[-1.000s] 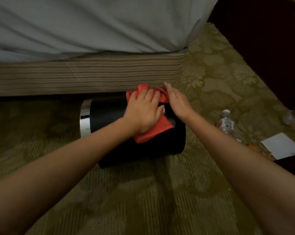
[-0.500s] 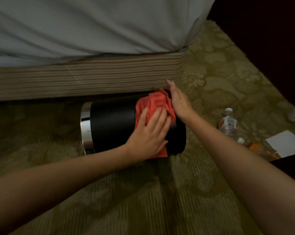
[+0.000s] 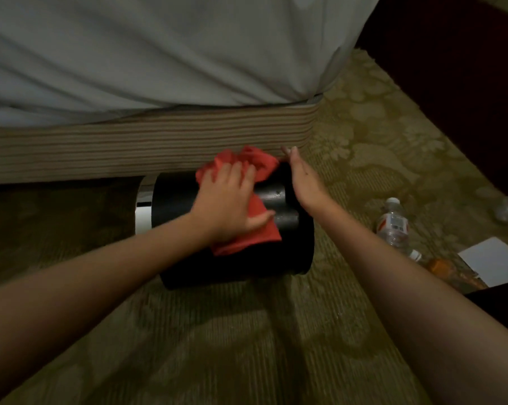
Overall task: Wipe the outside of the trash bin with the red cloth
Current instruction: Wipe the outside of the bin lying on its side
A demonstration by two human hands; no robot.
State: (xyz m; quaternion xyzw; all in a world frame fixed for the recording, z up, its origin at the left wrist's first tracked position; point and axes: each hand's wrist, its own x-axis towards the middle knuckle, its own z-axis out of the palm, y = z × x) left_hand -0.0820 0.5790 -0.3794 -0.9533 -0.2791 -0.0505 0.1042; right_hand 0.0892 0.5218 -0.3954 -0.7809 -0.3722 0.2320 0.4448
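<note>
lying on its side on the carpet (image 3: 276, 346) beside the bed (image 3: 159, 54), the trash bin (image 3: 173, 203) looks smooth, round and probably light, so we expect it to roll; its end is the place to brace it. our right hand (image 3: 305, 185) rests flat there, fingers straight. our left hand (image 3: 223, 209) presses the soft, bunching red cloth (image 3: 258, 163) on top, fingers (image 3: 236, 173) spread. the bin's far side and underside are hidden, and dim light hides any dirt.

Your black trash bin (image 3: 173, 206) lies on its side on the carpet (image 3: 246, 346), chrome rim (image 3: 143, 209) at 9 o'clock, base at 3 o'clock. The crumpled red cloth (image 3: 255, 238) drapes over its upper side.
</note>
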